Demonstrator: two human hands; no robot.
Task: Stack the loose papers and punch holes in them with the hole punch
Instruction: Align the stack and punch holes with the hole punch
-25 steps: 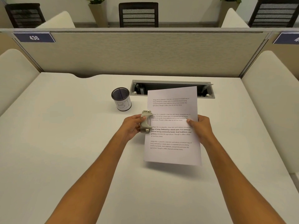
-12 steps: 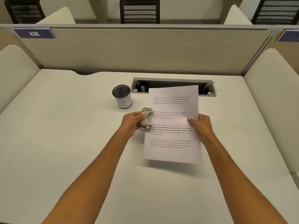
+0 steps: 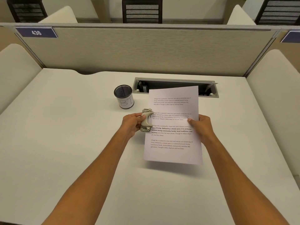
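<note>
Here, going left to right: the left hand (image 3: 132,123) is wrapped closed around a small grey hole punch (image 3: 146,120), whose long axis runs near to far along the left edge of the papers (image 3: 172,125). That edge sits in the punch's slot, about midway along the sheet. The stack of papers hangs tilted above the desk, lying directly right of the punch. The right hand (image 3: 203,127) pinches the stack's right edge, thumb on top. Below lies a bare white desk (image 3: 65,143); a mesh pen cup (image 3: 124,98) stands just beyond the punch, with a cubicle partition (image 3: 146,51) behind.
</note>
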